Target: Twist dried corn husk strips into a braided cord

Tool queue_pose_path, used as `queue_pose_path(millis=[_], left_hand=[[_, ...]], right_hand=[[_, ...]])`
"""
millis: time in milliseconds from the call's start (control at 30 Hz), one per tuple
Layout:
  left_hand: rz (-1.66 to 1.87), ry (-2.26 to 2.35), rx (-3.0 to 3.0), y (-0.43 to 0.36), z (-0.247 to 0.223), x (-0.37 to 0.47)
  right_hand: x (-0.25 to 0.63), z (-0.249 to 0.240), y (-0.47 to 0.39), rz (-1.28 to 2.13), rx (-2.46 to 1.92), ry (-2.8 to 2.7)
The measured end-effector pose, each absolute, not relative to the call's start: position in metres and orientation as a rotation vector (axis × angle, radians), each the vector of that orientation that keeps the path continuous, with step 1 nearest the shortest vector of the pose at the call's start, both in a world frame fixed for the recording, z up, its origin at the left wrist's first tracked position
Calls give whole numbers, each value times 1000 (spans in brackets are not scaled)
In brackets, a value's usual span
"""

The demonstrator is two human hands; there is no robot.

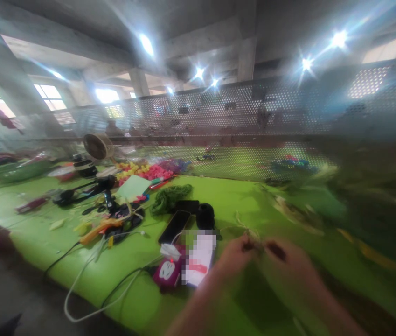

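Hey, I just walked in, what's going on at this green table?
A person has both bare hands, left hand and right hand, close together over the green table. Pale strands show at the fingertips, but blur hides how each grip holds them. Left of the hands are a purple pack, a dark phone and a black spool-like thing, with an orange tool farther left.

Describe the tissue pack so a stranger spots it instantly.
On the green table, look left of the left hand. The tissue pack sits nearer the camera than the dark phone. Unlike its neighbours, it is purple, with white tissue poking out.
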State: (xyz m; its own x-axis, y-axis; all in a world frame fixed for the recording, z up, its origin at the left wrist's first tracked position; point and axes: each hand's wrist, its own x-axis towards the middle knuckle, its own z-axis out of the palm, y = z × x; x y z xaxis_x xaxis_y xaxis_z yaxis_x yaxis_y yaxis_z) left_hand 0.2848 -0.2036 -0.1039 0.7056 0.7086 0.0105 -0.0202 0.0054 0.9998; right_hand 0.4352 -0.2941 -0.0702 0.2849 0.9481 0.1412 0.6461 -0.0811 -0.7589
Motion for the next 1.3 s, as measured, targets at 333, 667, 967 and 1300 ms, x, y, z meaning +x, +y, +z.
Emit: queue_pose_path(millis=[333, 667, 967, 1300], left_hand=[[833, 680, 1638, -209, -96, 288], [996, 634, 2020, -219, -77, 279], [926, 712, 1417, -210, -92, 288], [919, 566, 1103, -209, -96, 289]], right_hand=[[438, -67, -291, 679, -1730, -1289], [440, -62, -288, 738, -1711, -1291], [440, -65, -289, 746, -1720, -1250], [448, -74, -287, 687, -1708, -1315]])
